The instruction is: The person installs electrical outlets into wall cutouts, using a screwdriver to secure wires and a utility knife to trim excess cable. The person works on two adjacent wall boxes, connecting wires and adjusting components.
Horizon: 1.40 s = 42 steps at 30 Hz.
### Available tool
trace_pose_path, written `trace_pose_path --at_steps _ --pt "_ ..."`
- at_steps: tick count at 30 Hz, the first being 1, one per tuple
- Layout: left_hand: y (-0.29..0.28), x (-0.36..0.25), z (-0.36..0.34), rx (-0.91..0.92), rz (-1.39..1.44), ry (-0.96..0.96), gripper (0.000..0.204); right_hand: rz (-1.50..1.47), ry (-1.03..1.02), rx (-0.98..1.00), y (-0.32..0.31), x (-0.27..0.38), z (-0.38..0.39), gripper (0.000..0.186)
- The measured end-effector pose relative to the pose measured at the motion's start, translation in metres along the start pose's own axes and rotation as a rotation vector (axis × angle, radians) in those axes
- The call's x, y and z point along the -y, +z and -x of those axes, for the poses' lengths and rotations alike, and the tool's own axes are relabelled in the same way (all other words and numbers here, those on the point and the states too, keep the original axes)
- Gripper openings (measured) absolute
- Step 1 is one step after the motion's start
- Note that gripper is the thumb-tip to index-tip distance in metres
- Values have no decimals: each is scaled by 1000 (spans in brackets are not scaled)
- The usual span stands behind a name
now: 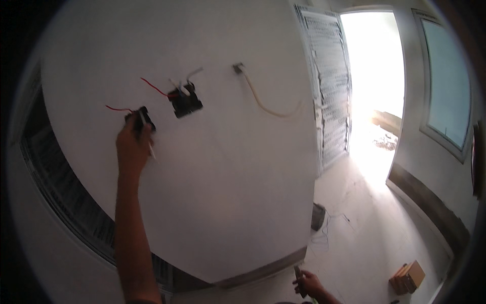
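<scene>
A small brown cardboard box sits on the pale floor at the lower right, near the dark skirting. No labels, signs or screens show.

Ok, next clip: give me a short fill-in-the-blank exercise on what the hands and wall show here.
1. The left hand is raised to the lower-left wall box, from which a ____ wire sticks out.
2. The right hand, held low, grips a small dark ____.
3. A cream-coloured cable hangs on the ____ wall.

Missing words: red; tool; white
</scene>
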<state>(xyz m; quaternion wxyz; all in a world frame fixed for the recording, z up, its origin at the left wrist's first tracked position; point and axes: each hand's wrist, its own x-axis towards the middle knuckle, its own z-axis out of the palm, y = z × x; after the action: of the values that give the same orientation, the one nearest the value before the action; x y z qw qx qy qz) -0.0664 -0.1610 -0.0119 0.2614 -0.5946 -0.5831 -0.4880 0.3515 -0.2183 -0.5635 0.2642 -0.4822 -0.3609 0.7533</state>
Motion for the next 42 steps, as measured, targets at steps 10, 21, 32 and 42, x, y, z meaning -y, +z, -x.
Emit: trace_pose_path --at_steps 10,21,32,42 --pt "27 28 4 -130 -289 73 37 -521 -258 449 18 92 37 76" --pt "28 -9 76 -345 -81 -42 33 209 -429 233 75 168 77 47" --pt "6 -21 94 -34 867 -578 38 554 -981 271 228 349 141 34" --pt "27 -1 105 -52 1024 -447 40 764 -1286 -14 374 437 149 26"
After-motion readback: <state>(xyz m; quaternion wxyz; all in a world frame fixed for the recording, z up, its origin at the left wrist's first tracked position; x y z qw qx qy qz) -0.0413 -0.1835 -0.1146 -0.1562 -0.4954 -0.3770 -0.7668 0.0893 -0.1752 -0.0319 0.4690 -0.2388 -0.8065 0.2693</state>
